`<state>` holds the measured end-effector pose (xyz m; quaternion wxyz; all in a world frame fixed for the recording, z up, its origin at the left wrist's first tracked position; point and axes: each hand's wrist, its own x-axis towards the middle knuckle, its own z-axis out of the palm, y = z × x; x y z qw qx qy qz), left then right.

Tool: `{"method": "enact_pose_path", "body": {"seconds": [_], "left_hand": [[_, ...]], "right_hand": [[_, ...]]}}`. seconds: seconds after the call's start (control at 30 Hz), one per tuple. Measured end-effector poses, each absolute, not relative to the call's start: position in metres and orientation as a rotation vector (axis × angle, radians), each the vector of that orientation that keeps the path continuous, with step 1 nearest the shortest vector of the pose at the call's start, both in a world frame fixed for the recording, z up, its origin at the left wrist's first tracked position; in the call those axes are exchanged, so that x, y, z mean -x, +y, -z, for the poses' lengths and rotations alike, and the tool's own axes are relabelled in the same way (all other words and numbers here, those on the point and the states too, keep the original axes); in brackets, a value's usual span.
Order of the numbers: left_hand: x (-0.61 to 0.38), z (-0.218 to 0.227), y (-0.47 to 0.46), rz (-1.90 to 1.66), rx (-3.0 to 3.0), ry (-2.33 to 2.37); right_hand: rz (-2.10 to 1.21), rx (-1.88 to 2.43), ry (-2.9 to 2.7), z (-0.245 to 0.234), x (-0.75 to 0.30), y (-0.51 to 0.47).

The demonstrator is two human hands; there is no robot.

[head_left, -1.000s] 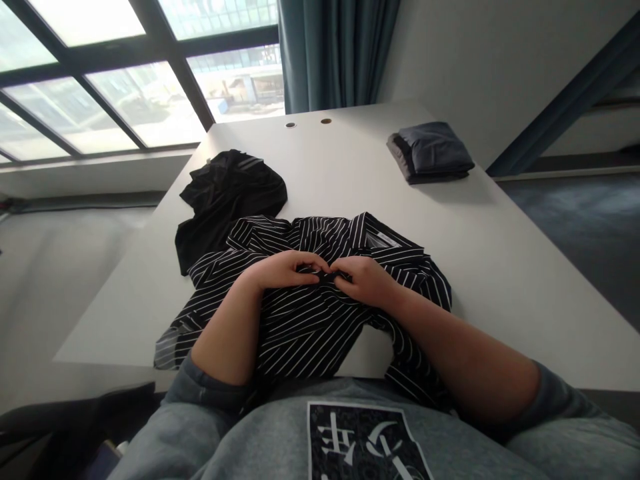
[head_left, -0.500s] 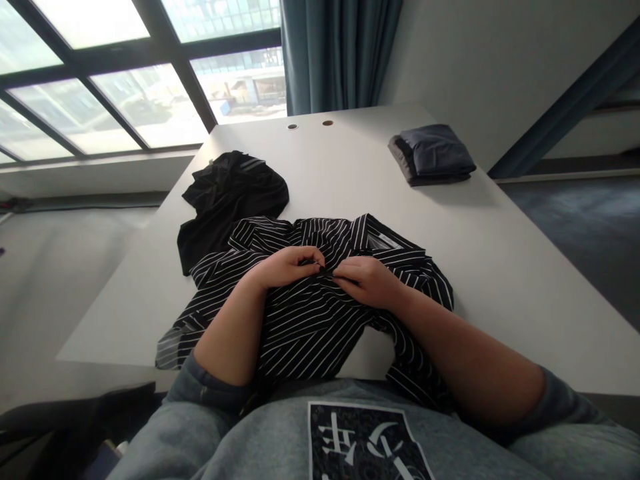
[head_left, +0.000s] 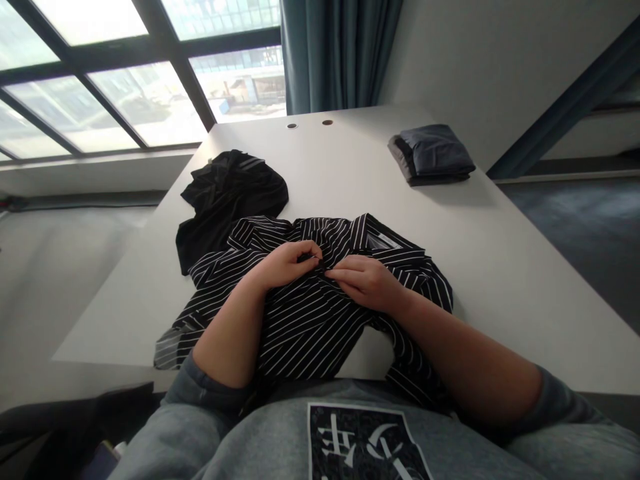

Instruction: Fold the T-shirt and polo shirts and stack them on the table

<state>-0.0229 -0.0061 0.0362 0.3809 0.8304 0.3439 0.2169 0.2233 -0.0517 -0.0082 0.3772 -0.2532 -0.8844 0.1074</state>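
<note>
A black shirt with white stripes (head_left: pixel 305 327) lies spread on the table in front of me, its collar toward the far side and a pale label inside the neck. Thumb and fingers of my left hand (head_left: pixel 291 263) pinch the shirt's front edge below the collar. Facing it, my right hand (head_left: pixel 367 281) pinches the cloth at the same spot, fingertips almost meeting the left ones. Something small and dark sits between the fingertips; whether it is a button, I cannot make out.
The white table (head_left: pixel 345 180) carries a crumpled black garment (head_left: pixel 235 193) at the left, touching the striped shirt. At the far right lies a folded stack of dark clothes (head_left: pixel 433 155). Two round cable holes are near the back edge, before a blue curtain (head_left: pixel 340 53).
My right fingertips have moved slightly left, closer to the left hand's fingers. My left hand has risen a little with the pinched cloth. The shirt otherwise lies as before.
</note>
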Motion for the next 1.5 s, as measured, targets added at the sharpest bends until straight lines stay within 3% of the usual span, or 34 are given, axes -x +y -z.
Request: {"method": "enact_pose_path", "body": {"seconds": [0.43,0.87,1.5], "left_hand": [[0.025,-0.034,-0.005,-0.519,-2.1,0.861],[0.017,-0.034,-0.011,-0.576,-2.144,0.939],[0.019,-0.033,-0.01,-0.538,-2.064,0.835]], "right_hand": [[-0.471,0.622,-2.253,0.007,-0.221,-0.054],[-0.888,1.082,-1.783,0.009,-0.191,-0.055],[-0.816,0.974,-1.862,0.008,-0.198,-0.054]]}}
